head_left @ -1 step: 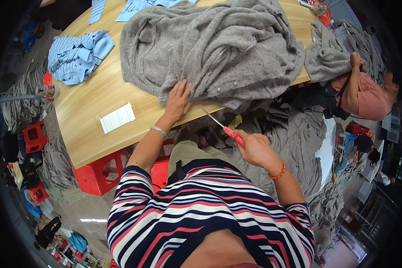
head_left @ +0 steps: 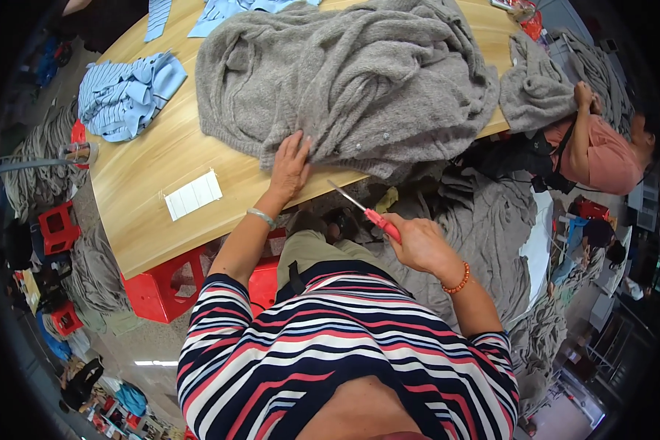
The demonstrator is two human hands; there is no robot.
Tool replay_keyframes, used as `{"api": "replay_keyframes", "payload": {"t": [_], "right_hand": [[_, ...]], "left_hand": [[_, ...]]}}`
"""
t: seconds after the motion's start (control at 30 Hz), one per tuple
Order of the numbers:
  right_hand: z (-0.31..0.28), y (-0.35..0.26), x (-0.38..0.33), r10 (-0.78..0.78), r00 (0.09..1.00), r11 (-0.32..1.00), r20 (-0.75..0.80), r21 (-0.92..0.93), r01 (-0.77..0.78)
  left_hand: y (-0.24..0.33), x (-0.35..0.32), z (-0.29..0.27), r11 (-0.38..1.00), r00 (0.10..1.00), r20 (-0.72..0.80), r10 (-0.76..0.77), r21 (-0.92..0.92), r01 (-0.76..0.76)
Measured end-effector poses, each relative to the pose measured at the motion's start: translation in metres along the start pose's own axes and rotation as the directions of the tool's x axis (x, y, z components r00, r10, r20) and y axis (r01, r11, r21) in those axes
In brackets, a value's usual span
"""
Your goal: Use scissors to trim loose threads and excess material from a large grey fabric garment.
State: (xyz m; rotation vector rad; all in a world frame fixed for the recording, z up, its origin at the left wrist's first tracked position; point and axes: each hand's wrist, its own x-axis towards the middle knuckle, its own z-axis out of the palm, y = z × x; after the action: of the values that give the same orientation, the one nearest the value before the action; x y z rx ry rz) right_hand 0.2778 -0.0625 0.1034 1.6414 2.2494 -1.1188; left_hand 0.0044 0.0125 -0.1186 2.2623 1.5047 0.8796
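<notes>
Currently, left hand [head_left: 290, 167]: palm down, fingers extended over the ribbed near edge of the grey knit garment [head_left: 345, 84]; underside hidden, so can't tell if any cloth is pinched.
Right hand [head_left: 424, 246]: closed around the handle of a red-handled tool [head_left: 383, 224]; slim metal end points up-left, just beside the table edge, apart from the knit.
Tool type: hard to make out; grip hidden by the fingers.
Grey knit: heaped on the wooden table [head_left: 136, 238], ahead of the person; fuzzy, heathered grey, deep loose folds, ribbed band, part of the near side hanging past the edge.
Buttons [head_left: 358, 147]: two small shiny rounds near that side.
Garment layout: sleeves and neck lost in the folds; top cut off by the frame.
Card [head_left: 193, 195]: white, lined, flat on the table, left of the left hand; marks too small.
Blue striped garment [head_left: 128, 95]: crumpled, far left of the table.
Co-worker [head_left: 605, 158]: right side, hands at a smaller grey knit piece [head_left: 539, 84]; grip unclear.
Rim: dark, blurred.
</notes>
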Motion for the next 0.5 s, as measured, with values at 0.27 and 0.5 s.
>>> {"api": "replay_keyframes", "payload": {"t": [0.27,0.5], "right_hand": [[0.007,0.033,0.004,0.016,0.924,0.981,-0.383,0.185,0.060],[0.000,0.049,0.003,0.079,0.890,0.974,-0.450,0.224,0.026]], "left_hand": [[0.013,0.058,-0.069,0.418,0.824,0.336,-0.456,-0.736,0.532],[0.027,0.046,-0.053,0.938,0.961,-0.047,-0.272,-0.235,0.254]]}}
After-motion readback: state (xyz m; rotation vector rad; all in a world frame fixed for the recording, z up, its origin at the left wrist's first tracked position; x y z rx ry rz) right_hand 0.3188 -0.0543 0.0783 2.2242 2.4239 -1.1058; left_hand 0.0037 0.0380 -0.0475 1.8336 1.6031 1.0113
